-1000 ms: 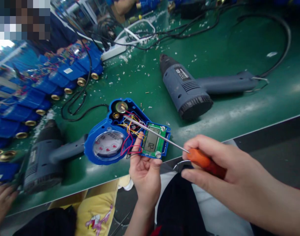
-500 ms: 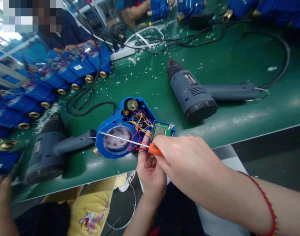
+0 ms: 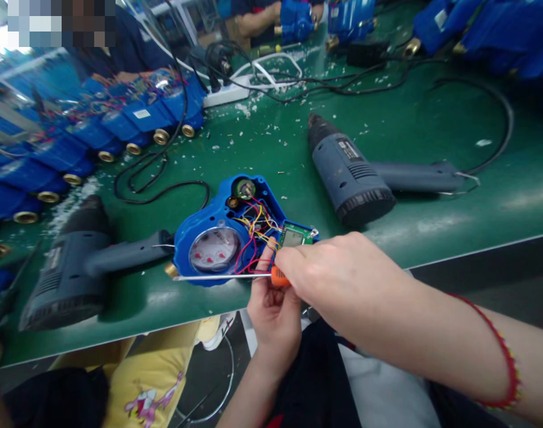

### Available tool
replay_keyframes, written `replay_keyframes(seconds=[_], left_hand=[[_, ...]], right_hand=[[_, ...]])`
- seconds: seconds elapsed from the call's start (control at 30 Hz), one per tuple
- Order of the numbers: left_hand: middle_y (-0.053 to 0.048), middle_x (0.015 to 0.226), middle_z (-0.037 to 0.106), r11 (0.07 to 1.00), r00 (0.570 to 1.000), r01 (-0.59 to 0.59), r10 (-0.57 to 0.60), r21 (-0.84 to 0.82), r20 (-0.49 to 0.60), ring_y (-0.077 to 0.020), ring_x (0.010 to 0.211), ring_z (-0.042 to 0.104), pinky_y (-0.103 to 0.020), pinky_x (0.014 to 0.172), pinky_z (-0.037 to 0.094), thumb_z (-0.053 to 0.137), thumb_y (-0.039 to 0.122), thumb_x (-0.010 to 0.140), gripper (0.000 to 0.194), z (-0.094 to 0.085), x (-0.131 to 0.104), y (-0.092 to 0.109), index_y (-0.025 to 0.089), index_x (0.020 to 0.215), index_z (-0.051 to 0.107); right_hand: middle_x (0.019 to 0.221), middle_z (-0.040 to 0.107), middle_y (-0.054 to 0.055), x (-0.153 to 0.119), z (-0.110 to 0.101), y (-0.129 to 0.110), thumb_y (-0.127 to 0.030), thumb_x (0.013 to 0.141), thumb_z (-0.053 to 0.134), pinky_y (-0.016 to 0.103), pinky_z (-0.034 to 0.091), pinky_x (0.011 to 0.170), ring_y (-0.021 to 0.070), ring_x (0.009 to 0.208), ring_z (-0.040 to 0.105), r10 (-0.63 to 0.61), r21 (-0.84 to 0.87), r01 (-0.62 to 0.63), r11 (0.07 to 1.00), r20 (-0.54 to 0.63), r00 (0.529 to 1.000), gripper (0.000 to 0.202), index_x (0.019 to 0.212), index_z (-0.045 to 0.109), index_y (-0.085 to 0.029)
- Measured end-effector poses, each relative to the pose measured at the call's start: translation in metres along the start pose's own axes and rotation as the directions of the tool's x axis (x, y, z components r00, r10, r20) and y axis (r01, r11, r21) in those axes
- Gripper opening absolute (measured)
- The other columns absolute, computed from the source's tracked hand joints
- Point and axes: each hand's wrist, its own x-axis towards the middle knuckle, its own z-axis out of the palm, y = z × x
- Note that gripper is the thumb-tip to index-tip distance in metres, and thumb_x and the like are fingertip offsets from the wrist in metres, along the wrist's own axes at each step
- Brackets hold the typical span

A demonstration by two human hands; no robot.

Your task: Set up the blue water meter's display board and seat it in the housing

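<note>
One right-hand grip curls tightly round an orange-handled screwdriver.

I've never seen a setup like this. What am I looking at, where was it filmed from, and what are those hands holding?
There is no robot: these are a person's own bare hands, seen by a camera worn on the head, looking forward and down.

The right hand grips an orange-handled screwdriver, its metal shaft pointing left. The left hand is just below, one finger beside a small green board; its exact hold is partly hidden.

In front is an open blue case with a round dial and loose coloured wires.

On the green table lie two heat guns, a white power strip and similar blue cases.
</note>
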Motion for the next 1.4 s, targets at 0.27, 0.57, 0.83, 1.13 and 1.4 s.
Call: replay_keyframes(seconds=[0.27, 0.57, 0.83, 1.13, 1.4], left_hand=[[-0.012, 0.107, 0.076, 0.993, 0.995, 0.087, -0.089, 0.075, 0.035, -0.0253, 0.094, 0.074, -0.027, 0.082, 0.06, 0.076, 0.015, 0.074, 0.044, -0.001, 0.002, 0.007, 0.016, 0.118, 0.07], [-0.007, 0.09, 0.077, 0.997, 0.998, 0.042, -0.045, 0.059, 0.05, -0.0179, 0.077, 0.075, -0.02, 0.073, 0.059, 0.07, 0.01, 0.077, 0.037, 0.0, 0.001, 0.005, 0.016, 0.113, 0.072], [-0.006, 0.086, 0.075, 0.999, 0.999, 0.028, -0.028, 0.029, -0.016, -0.0164, 0.084, 0.074, -0.018, 0.078, 0.057, 0.08, 0.022, 0.076, 0.021, -0.001, 0.0, -0.001, 0.017, 0.095, 0.072], [0.002, 0.067, 0.07, 0.999, 0.997, 0.035, -0.035, 0.007, -0.064, -0.0101, 0.054, 0.066, -0.013, 0.052, 0.053, 0.087, 0.031, 0.071, 0.027, 0.001, 0.001, 0.002, 0.017, 0.084, 0.067], [-0.008, 0.11, 0.076, 0.938, 0.977, 0.206, -0.18, -0.277, 0.116, -0.0181, 0.094, 0.075, -0.019, 0.082, 0.059, 0.085, 0.029, 0.077, 0.055, -0.01, -0.002, -0.007, 0.027, 0.128, 0.064]], right_hand=[[0.074, 0.068, 0.006, 0.013, -0.009, 0.006, -0.007, 0.091, 0.054, 0.03, 0.027, 0.046, 0.0187, 0.063, 0.063, -0.269, -0.173, 0.304, 0.937, 0.198, 0.942, 0.015, 0.079, 0.061, -0.013], [0.075, 0.064, 0.005, 0.011, -0.002, 0.012, -0.009, 0.096, 0.046, 0.031, 0.033, 0.05, 0.0199, 0.065, 0.064, -0.32, -0.146, 0.342, 0.928, 0.154, 0.935, 0.017, 0.083, 0.055, -0.014], [0.082, 0.067, 0.007, 0.008, 0.006, 0.016, -0.007, 0.095, 0.045, 0.031, 0.032, 0.052, 0.0203, 0.067, 0.065, -0.293, -0.091, 0.301, 0.949, 0.093, 0.952, 0.011, 0.092, 0.054, -0.013], [0.069, 0.06, -0.001, 0.006, 0.007, 0.014, -0.012, 0.089, 0.051, 0.026, 0.019, 0.049, 0.012, 0.055, 0.05, -0.144, 0.132, 0.163, 0.978, -0.141, 0.979, 0.006, 0.087, 0.053, -0.017], [0.058, 0.042, -0.008, -0.023, 0.001, 0.015, -0.009, 0.083, 0.05, 0.017, 0.03, 0.045, 0.0062, 0.048, 0.036, 0.265, 0.556, -0.01, 0.831, -0.38, 0.886, 0.014, 0.074, 0.048, -0.02]])
